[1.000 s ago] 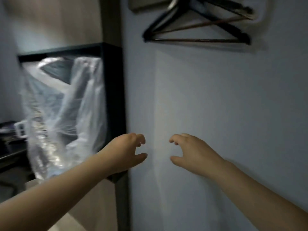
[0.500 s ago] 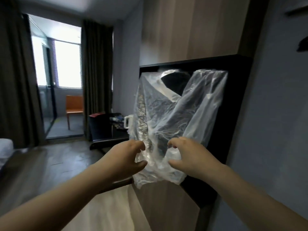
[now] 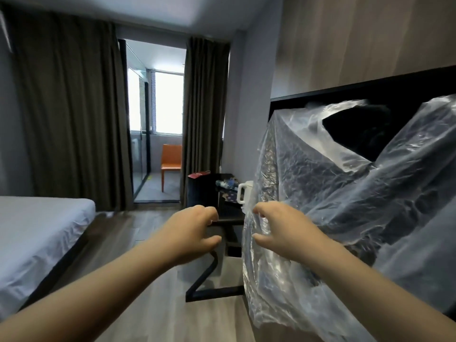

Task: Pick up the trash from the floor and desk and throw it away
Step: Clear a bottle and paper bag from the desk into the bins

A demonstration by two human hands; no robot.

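A clear crinkled plastic bag (image 3: 345,193) fills the right. Behind it, a dark surface (image 3: 230,217) carries a white mug (image 3: 243,193). A white-sheeted bed (image 3: 37,230) lies left.

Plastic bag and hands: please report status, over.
Left hand and right hand half-curled, holding nothing. Clear plastic bag hangs at right hand, not gripped. Bottle on desk ahead; white mug beside it.

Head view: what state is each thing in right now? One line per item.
Clear plastic bag, hanging at the black niche, mouth open.
Left hand, fingers loosely curled, holding nothing.
Right hand, fingers loosely curled at the bag's edge, not pinching it.
Dark curtains, parted.
White mug, upright on the black desk.
Orange chair, upright.
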